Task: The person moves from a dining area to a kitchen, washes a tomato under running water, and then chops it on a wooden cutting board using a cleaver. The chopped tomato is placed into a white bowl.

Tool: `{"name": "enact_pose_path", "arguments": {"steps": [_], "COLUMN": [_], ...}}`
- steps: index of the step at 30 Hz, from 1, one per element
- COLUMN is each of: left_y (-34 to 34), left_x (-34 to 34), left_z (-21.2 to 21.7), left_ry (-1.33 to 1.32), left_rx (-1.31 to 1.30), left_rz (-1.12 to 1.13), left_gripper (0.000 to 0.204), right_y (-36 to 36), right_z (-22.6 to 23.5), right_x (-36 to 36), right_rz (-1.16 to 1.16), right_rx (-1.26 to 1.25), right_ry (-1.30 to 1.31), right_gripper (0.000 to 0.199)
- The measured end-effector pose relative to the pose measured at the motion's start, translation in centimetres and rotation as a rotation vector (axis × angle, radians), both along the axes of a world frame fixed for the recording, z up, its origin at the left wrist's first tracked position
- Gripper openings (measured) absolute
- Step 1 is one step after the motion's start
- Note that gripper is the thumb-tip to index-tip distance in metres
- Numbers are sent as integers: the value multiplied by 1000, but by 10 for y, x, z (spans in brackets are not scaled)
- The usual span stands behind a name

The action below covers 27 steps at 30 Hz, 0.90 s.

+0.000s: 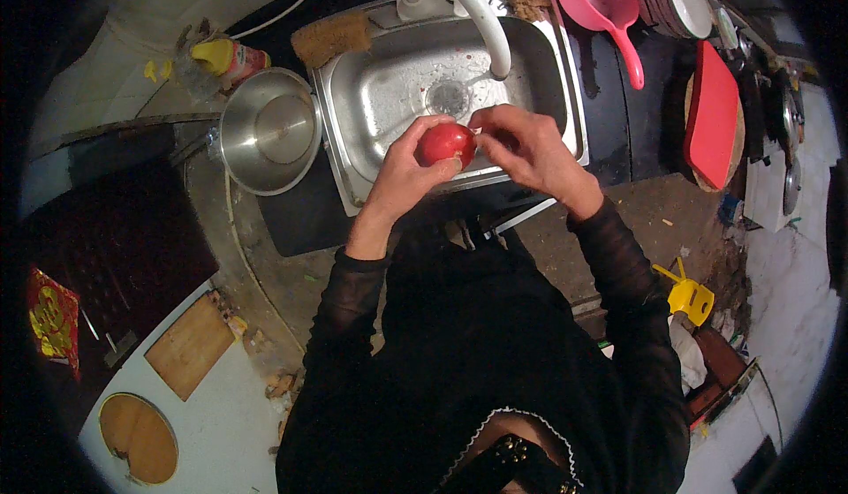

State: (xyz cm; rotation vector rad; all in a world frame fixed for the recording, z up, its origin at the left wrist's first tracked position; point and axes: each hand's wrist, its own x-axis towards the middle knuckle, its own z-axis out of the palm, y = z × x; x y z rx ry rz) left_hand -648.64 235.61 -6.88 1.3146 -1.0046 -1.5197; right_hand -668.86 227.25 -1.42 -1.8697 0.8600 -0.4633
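A shiny red tomato [446, 144] is held over the near edge of the steel sink [371, 97]. My left hand [411, 164] is closed around it, the thumb along its near side. Against the tomato's right side, my right hand [523, 148] has its thumb and forefinger pinched together. A tiny pale bit shows at those fingertips, too small to name. Above the basin arches a white faucet [488, 26], its spout beyond my right hand. Some wetness glistens around the drain [448, 98].
Left of the sink stands a steel basin [265, 163], with a yellow-capped bottle [231, 58] behind it. A brown sponge pad [331, 40] lies on the sink's far left corner. To the right are a pink ladle [601, 4], stacked bowls [687, 7] and a red cutting board [712, 114].
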Motion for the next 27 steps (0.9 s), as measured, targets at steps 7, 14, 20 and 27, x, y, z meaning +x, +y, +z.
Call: {"name": "enact_pose_path", "arguments": {"steps": [7, 14, 20, 27], "left_y": [1, -3, 0, 3], "left_x": [-3, -6, -3, 3], "left_z": [-1, 10, 10, 15], "left_ry": [-82, -250, -58, 42], "left_rx": [46, 56, 36, -21], "left_rz": [-24, -143, -127, -96], "left_gripper": [48, 46, 51, 57], "right_y": [0, 0, -7, -30], "right_z": [-8, -15, -13, -27], "right_x": [3, 3, -3, -15], "right_rz": [182, 248, 81, -144], "right_rx": [-434, -427, -117, -19], "right_ry": [142, 208, 40, 69], "right_gripper": [16, 20, 19, 13]}}
